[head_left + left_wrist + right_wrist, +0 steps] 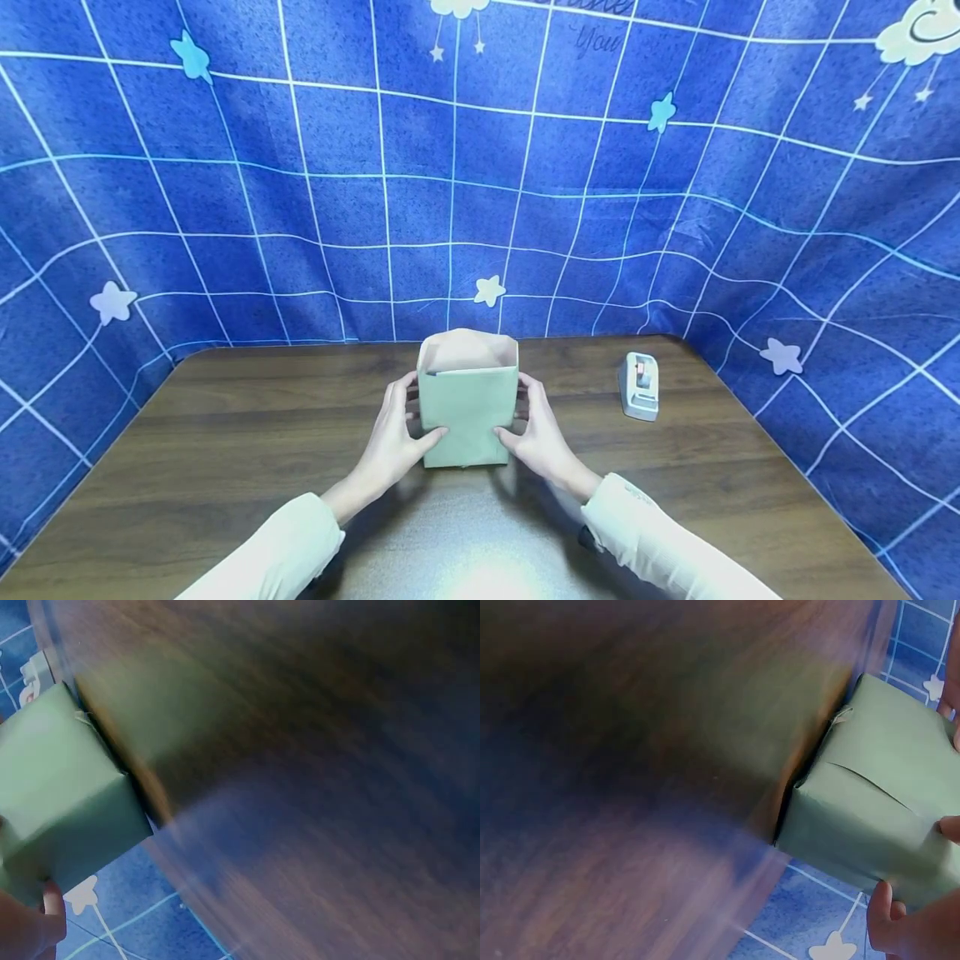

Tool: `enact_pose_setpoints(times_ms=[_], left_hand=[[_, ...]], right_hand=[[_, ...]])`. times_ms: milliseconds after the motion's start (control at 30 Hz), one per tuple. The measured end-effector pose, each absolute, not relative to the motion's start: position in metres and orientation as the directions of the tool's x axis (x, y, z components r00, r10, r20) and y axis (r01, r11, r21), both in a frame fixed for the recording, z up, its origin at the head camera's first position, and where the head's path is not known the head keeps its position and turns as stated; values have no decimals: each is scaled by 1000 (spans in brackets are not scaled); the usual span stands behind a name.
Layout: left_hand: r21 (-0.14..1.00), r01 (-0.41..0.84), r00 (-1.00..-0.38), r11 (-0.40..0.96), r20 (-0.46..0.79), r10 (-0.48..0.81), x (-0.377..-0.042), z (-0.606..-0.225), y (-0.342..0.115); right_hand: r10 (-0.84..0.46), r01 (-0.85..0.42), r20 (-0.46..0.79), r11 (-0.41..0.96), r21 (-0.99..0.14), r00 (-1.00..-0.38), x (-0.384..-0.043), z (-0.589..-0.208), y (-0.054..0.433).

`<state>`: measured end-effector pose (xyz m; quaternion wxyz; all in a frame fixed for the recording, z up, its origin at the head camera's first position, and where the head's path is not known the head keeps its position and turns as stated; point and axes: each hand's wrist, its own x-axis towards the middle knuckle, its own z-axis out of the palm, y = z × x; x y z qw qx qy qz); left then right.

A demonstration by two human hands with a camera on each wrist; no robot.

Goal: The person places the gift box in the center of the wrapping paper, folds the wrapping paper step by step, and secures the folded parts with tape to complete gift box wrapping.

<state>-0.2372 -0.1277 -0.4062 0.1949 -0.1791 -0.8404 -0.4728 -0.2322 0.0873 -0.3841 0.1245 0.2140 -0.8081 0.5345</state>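
Note:
A light green paper bag [467, 408] stands upright on the table, its mouth turned up and its pale inside partly showing. My left hand [392, 437] holds its left side, thumb on the front face and fingers along the side. On the opposite side my right hand [546, 439] grips it the same way. In the right wrist view, a crease runs across the green bag [877, 765] near its lower edge. The bag's bottom is hidden, and I cannot tell whether anything lies inside.
A small white tape dispenser [640, 386] sits on the brown wooden table [262, 417] to the right of the bag. Behind the table hangs a blue curtain [337, 208] with white grid lines and stars. Light glares off the near tabletop.

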Motion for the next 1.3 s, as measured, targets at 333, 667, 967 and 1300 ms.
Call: enact_pose_setpoints(times_ms=[333, 667, 967, 1300], left_hand=[[734, 473, -871, 487, 471, 137, -230, -399, -131], [799, 452, -890, 396, 437, 133, -238, -390, -128], [838, 367, -924, 403, 379, 53, -244, -388, -124], [867, 313, -936, 389, 351, -29, -246, -385, -116]], right_hand=[[-231, -464, 408, 299, -834, -883, -224, -377, 91], [-187, -417, 383, 201, -887, -905, -233, -372, 90], [-99, -386, 374, 155, -910, -922, -252, -388, 83], [-44, -351, 349, 206, -914, -936, -236, -362, 74]])
